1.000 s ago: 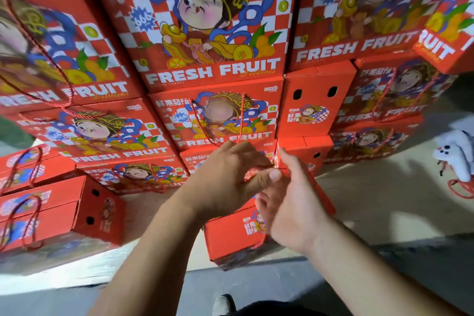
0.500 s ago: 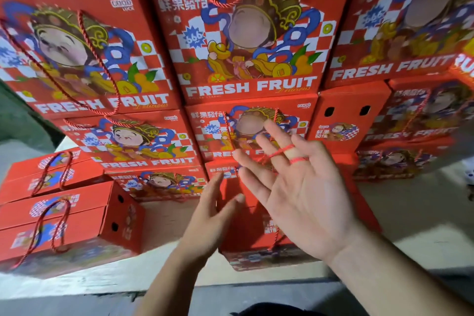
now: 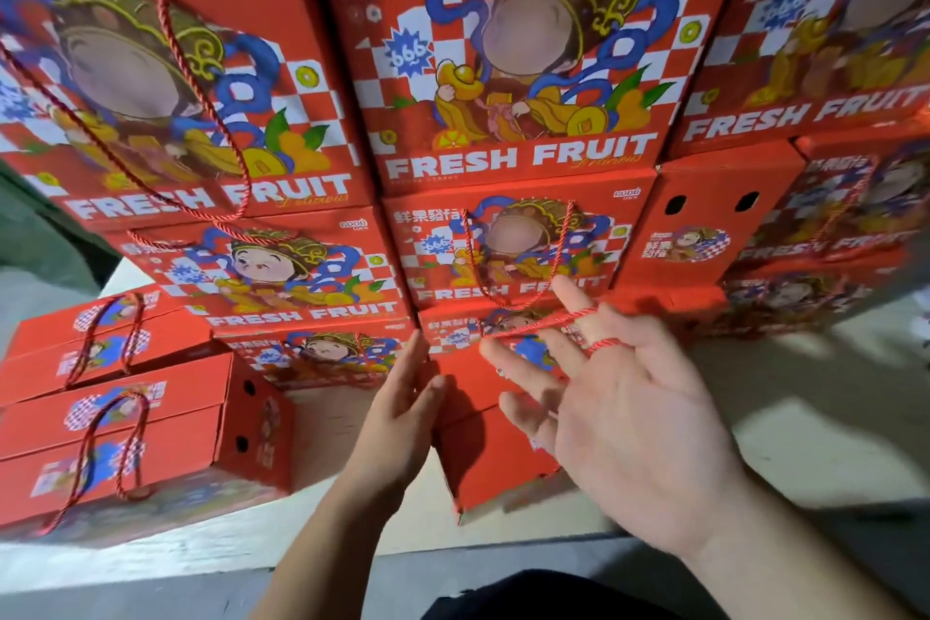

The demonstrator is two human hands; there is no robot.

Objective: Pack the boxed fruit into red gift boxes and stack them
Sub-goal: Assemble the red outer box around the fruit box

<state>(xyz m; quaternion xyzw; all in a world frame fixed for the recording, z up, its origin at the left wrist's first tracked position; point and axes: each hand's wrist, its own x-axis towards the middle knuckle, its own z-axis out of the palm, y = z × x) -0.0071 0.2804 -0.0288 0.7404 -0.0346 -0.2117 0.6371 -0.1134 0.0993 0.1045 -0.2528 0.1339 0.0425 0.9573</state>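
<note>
Step in hand: I judge it is the stacking step; one red gift box point(image 3: 495, 438) stands in front of the wall of stacked gift boxes point(image 3: 513, 66) and the person is busy with its red cord handle point(image 3: 533, 325).
Right hand: the right hand point(image 3: 629, 423) is spread wide, palm toward the person, fingers point(image 3: 568, 297) straight and apart; it grips nothing.
Cord: the cord handle runs across the right fingers, one loop around a finger near its middle, and it goes on to the left, past the fingertips, toward the box below them. It looks caught on the fingers, not held.
Left hand: the left hand point(image 3: 402, 418) is flat and relaxed, fingers straight and together; its fingertips lie at the left edge of the near gift box, touching it or just beside it, I cannot tell which.
Task's thing: the near gift box is under and behind both hands, between the left fingertips and the right palm, closed, on the pale platform point(image 3: 151, 554).
Other boxes: two flat gift boxes point(image 3: 115, 418) lie well to the left of the left fingers.
Next move calls for: in my judgement, to slip the cord off the right fingers without pulling the box, then to take the box with both hands and lift it to a free place on the stack.
Risk: if the cord stays hooked, the box may tip.
</note>
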